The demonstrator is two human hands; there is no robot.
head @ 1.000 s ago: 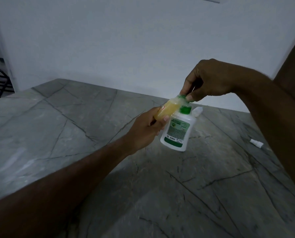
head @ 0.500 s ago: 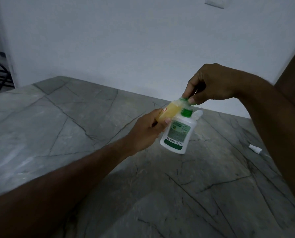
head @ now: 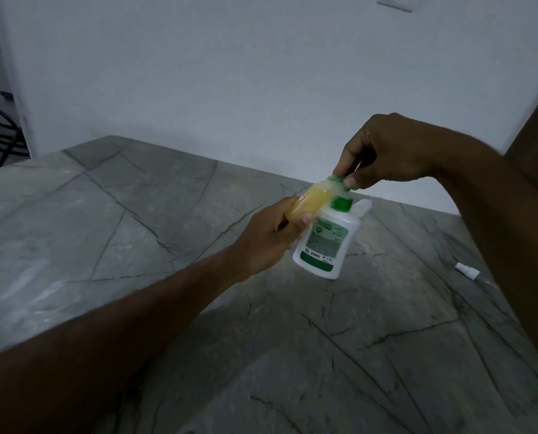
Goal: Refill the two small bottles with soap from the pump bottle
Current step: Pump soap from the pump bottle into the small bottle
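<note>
Small bottle (head: 405, 200), seemingly full of yellow soap, gripped by left hand (head: 274, 236) while right hand (head: 383, 151) pinches its green cap (head: 339, 180); second bottle unseen.

Tilted yellow-filled small bottle (head: 406, 200), green-capped

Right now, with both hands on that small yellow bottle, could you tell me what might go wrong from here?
1. The small bottle is tilted in the left hand while the right hand pinches its green cap; if the cap is off or loose, soap could spill.
2. It is held right above the white bottle; a slip in grip could knock that over.
3. A small white part lies near the table edge and could roll off.
</note>
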